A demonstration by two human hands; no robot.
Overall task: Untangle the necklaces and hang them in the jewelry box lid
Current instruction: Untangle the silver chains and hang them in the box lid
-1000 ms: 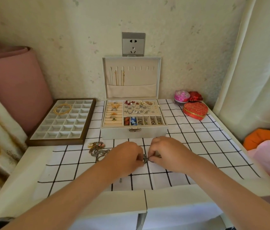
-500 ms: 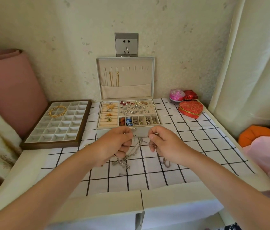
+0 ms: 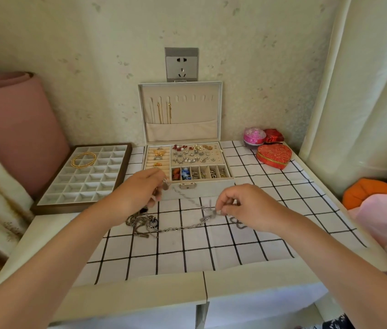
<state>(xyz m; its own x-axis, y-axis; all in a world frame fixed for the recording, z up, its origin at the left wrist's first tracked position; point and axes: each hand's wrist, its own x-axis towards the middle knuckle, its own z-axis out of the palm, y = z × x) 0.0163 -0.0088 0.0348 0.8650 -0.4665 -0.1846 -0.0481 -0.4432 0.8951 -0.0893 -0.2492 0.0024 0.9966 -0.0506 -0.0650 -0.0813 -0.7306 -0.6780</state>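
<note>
A white jewelry box (image 3: 202, 188) stands open at the back of the table. Its upright lid (image 3: 180, 89) has a row of hooks, and two gold necklaces (image 3: 164, 112) hang from them on the left. My left hand (image 3: 140, 193) pinches one end of a silver chain (image 3: 185, 226) in front of the box. My right hand (image 3: 244, 205) pinches another part of the chain, pulled out to the right. A tangled clump of necklaces (image 3: 142, 222) lies on the checked cloth below my left hand.
A wooden compartment tray (image 3: 45, 205) with gold bangles (image 3: 83, 159) sits at the left. A red heart-shaped box (image 3: 273, 156), a pink round box (image 3: 254, 136) and a small red box (image 3: 274, 136) stand at the back right. A curtain hangs on the right.
My hands have lifted off the cloth and moved apart, drawing the silver chain out between them. The tangle now lies uncovered below my left hand.
</note>
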